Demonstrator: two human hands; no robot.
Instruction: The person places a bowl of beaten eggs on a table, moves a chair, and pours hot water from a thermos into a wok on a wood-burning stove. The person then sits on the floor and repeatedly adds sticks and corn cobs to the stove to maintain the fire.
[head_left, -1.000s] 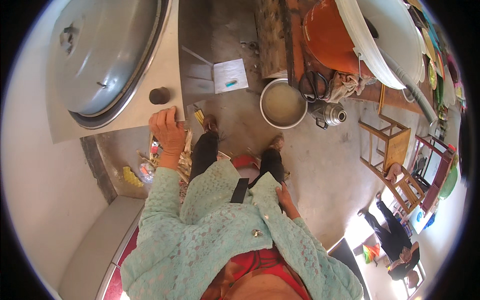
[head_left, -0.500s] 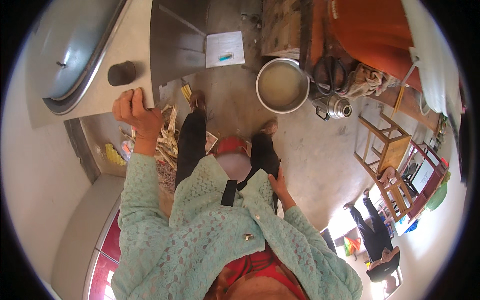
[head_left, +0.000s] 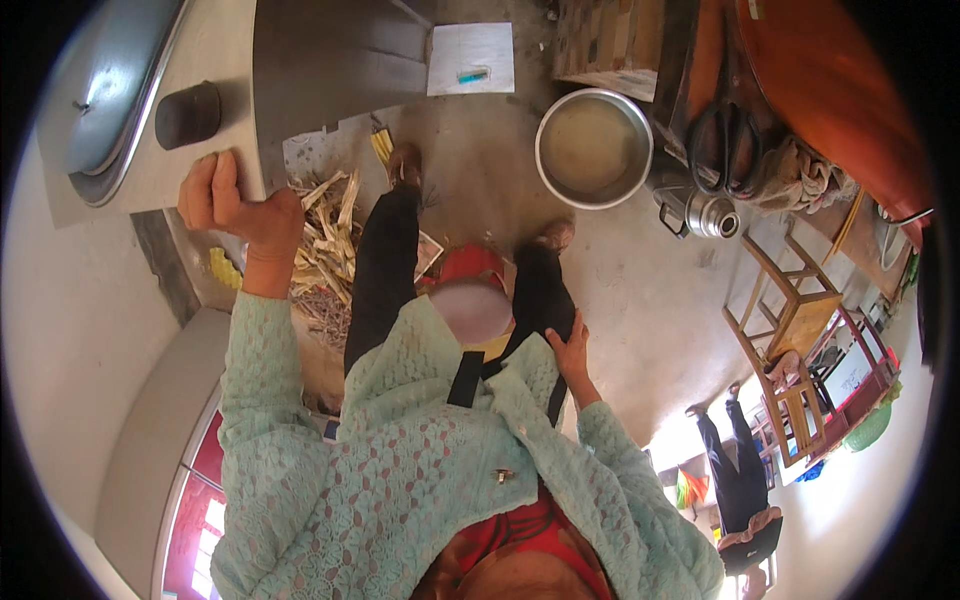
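My left hand [head_left: 240, 208] is at the front corner of the pale countertop [head_left: 110, 190], its bent fingers closed over the edge. Just beyond the fingers stands a dark, rounded block-like object [head_left: 188, 115]. Farther left, a large shiny metal lid or pan [head_left: 115, 95] with a dark rim sits on the counter. My right hand [head_left: 572, 355] rests on my right thigh, fingers extended and holding nothing. Between my legs is a round pinkish-grey surface [head_left: 470, 310] with a red part [head_left: 472, 263] behind it; I cannot tell what it is.
Dry stalks and kindling [head_left: 325, 235] lie beside my left leg. Ahead right are a metal basin [head_left: 640, 175] of cloudy liquid, a thermos [head_left: 712, 215] and a wooden crate [head_left: 610, 45]. A wooden chair [head_left: 805, 325] stands right; a person [head_left: 735, 470] in dark clothes is behind it.
The view has shifted, so the counter sits farther left and the basin farther right. My left hand stays at the counter corner, with its thumb standing out more. My right hand remains on my thigh.
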